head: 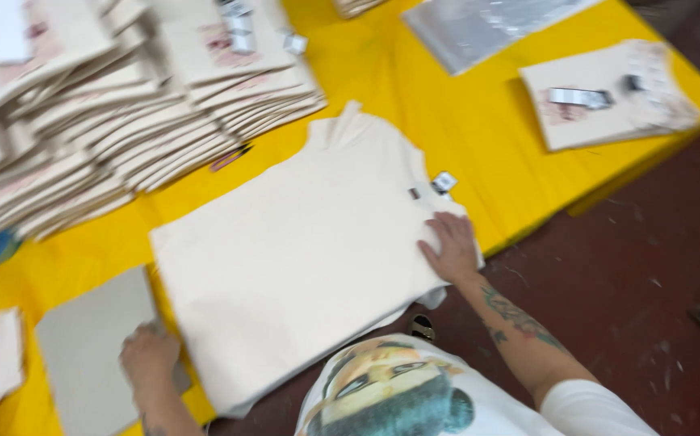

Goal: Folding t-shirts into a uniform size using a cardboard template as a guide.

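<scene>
We press our right hand (449, 246) flat on the cream folded cotton shirt (301, 250) at frame centre on the yellow bench (479, 129); our left hand (150, 354) rests, fingers curled, on the grey cardboard sheet (92, 347) at lower left. Better to keep the edges straight.

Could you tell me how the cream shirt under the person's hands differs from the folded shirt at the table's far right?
The cream shirt lies spread out, back up, and larger; the folded shirt is a compact rectangle with its print showing. The right hand presses the spread one; nothing touches the folded one. Both are cream, tagged, and lie on the yellow table.
</scene>
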